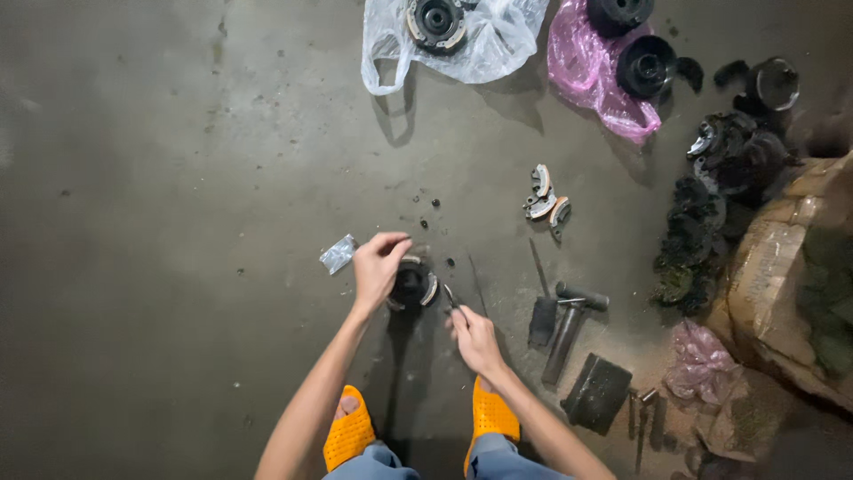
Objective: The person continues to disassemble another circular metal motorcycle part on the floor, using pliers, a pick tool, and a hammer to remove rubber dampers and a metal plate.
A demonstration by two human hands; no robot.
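Note:
A round dark clutch assembly (414, 284) with pale shoe linings lies on the concrete floor in front of me. My left hand (377, 265) hovers over its left rim, fingertips pinched together at the top; whether they hold a small part I cannot tell. My right hand (474, 338) grips a thin metal tool (450, 296) whose tip points at the assembly's right edge. A small crumpled clear plastic packet (338, 254) lies just left of my left hand. My feet in orange sandals (349, 436) are below.
Loose clutch shoes (546, 203) lie further back. A hammer (569, 324) and dark blocks (598, 392) rest at right. Clear bag (449, 36) and pink bag (591, 76) with round parts sit at the top. A pile of black parts (711, 196) and a cardboard box (791, 276) fill the right.

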